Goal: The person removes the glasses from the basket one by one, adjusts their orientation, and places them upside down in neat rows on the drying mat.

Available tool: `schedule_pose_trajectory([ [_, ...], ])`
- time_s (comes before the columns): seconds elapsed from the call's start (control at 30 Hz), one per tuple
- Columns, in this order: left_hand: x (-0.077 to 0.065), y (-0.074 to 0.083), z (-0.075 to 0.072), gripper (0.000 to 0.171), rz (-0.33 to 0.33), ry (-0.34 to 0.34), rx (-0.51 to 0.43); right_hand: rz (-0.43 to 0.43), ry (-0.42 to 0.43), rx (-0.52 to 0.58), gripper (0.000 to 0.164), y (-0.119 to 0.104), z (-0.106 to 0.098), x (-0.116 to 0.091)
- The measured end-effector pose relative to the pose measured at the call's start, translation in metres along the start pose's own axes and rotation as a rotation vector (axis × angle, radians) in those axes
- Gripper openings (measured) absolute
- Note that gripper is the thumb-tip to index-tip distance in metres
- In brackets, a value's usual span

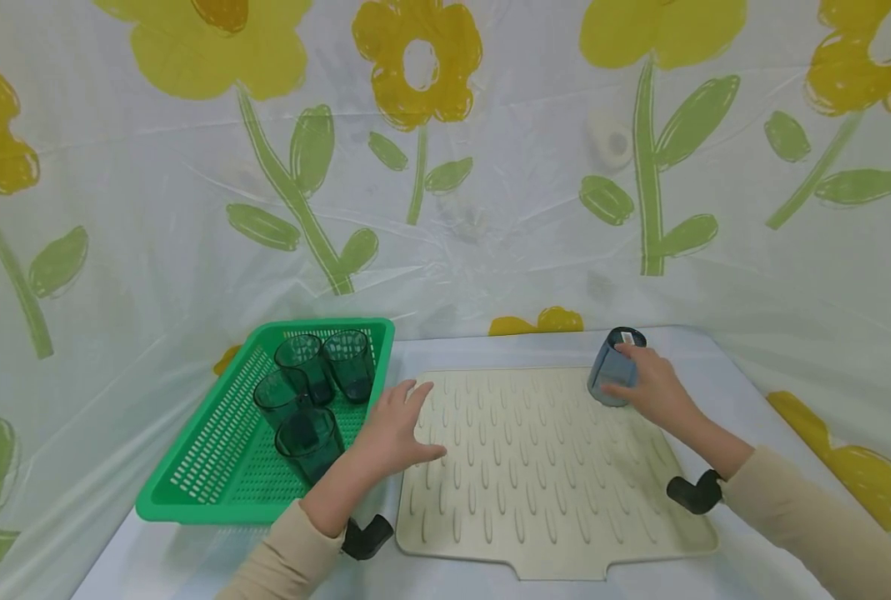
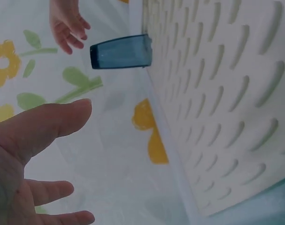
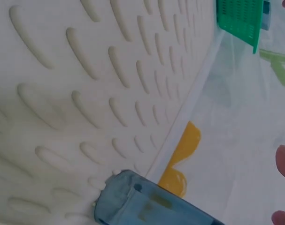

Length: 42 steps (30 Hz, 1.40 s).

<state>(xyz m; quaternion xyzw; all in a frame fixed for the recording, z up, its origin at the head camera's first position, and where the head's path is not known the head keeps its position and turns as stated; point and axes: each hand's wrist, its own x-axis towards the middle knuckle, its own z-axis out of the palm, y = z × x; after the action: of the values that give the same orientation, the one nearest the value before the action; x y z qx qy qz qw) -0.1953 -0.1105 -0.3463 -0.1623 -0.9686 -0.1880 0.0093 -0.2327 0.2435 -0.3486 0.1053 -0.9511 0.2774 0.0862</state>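
Note:
One blue-tinted drinking glass (image 1: 612, 377) stands upside down on the far right corner of the cream ridged drying mat (image 1: 520, 467), its dark thick base upward. My right hand (image 1: 658, 387) hovers just above and beside this glass, thumb and fingers spread; the left wrist view shows a gap between its fingertips and the glass. Over the mat's left edge, my left hand (image 1: 391, 432) is held in the air with fingers apart and nothing in its grasp. Several similar tinted glasses (image 1: 308, 442) stand mouth up in the green plastic basket (image 1: 182, 475) beside it.
White cloth covers the table (image 1: 445, 354) under the mat and basket. Behind rises a white curtain (image 1: 490, 250) printed with yellow flowers. The basket's right rim runs close along the mat's left side. A black wrist mount (image 1: 694, 493) sits on each forearm.

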Motion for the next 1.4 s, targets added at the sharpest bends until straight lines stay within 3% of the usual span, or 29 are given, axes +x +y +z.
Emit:
schedule_pose_trajectory([
  [0.17,-0.001,-0.007,-0.006,0.079,0.052,-0.027,0.068,-0.019,-0.007,0.021,0.070,0.000,0.003,-0.006],
  [0.4,-0.003,-0.016,-0.020,0.079,0.062,-0.072,0.136,-0.018,-0.036,0.040,0.071,-0.001,0.008,-0.012],
  [0.67,-0.008,-0.033,-0.038,0.076,0.101,-0.066,0.229,-0.040,-0.058,0.038,0.069,-0.002,0.017,-0.016],
  [0.93,-0.017,-0.050,-0.053,0.074,0.085,-0.068,0.237,-0.078,-0.085,0.017,0.065,-0.002,0.030,-0.019],
  [1.17,-0.023,-0.063,-0.061,0.077,0.042,-0.111,0.180,-0.097,-0.077,-0.006,0.066,0.000,0.035,-0.023],
  [1.4,-0.028,-0.076,-0.066,0.080,0.022,-0.121,0.154,-0.112,-0.110,0.035,0.068,0.002,0.040,-0.028],
])
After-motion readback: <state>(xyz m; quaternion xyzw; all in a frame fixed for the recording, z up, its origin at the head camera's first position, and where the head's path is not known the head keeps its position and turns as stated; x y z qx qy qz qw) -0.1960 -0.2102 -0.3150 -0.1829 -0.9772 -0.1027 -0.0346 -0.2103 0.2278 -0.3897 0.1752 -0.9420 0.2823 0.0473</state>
